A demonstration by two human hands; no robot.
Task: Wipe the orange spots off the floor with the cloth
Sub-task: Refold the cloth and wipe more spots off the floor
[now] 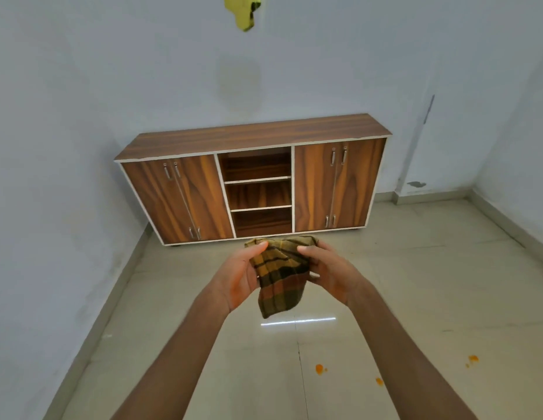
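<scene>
A checked cloth in brown, yellow and dark green hangs in the air in front of me, held at chest height. My left hand grips its left edge and my right hand grips its right edge. Its lower corner droops free. Three orange spots mark the pale tiled floor below and to the right: one orange spot near the tile seam, a smaller orange spot beside my right forearm, and another orange spot far right. The cloth is well above the spots.
A low wooden cabinet with two door pairs and open middle shelves stands against the back wall. White walls close in at left and right. A yellow-green object hangs at the top. A light reflection shines on the floor.
</scene>
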